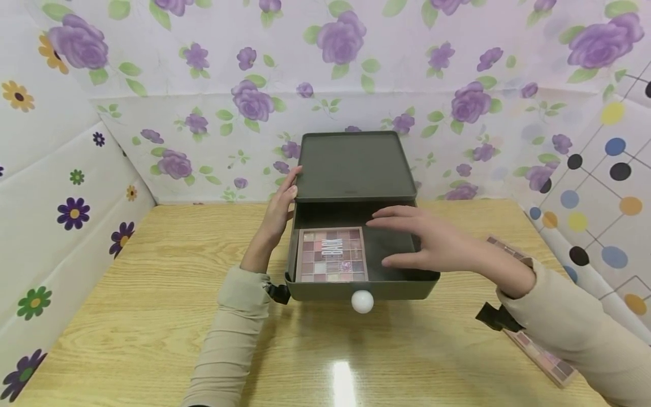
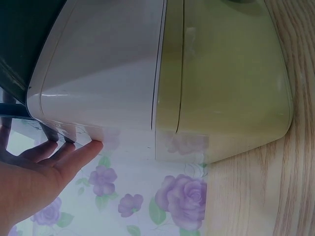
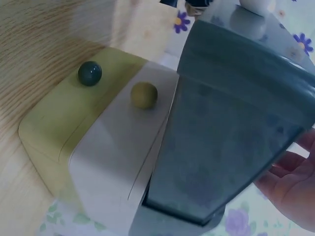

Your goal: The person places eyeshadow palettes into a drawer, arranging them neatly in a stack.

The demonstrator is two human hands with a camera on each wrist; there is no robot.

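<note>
Drawers [image 3: 123,123], three (one open, one palette [image 1: 333,254] inside), two hands [image 1: 427,240] near

Closed in at rear by back sheet [image 1: 213,150], printed w/ purple roses & green lvs on white, creased horiz. partway up. Flanked on L by left sheet [image 1: 40,265], white w/ purple, green & orange-yel. daisies, creased too. Flanked on R by right sheet [image 1: 595,226], white w/ blk, blue, orange & yel. dots, linked by thin dk lines. Floored below w/ wood desk [image 1: 152,265], lt yellow-brown, grain visible, reaching back to rear sheet. Lit brightly, w/ white glare [image 1: 343,381] nr bottom ctr. Tinted duller, greyer in both wrist views.
</note>
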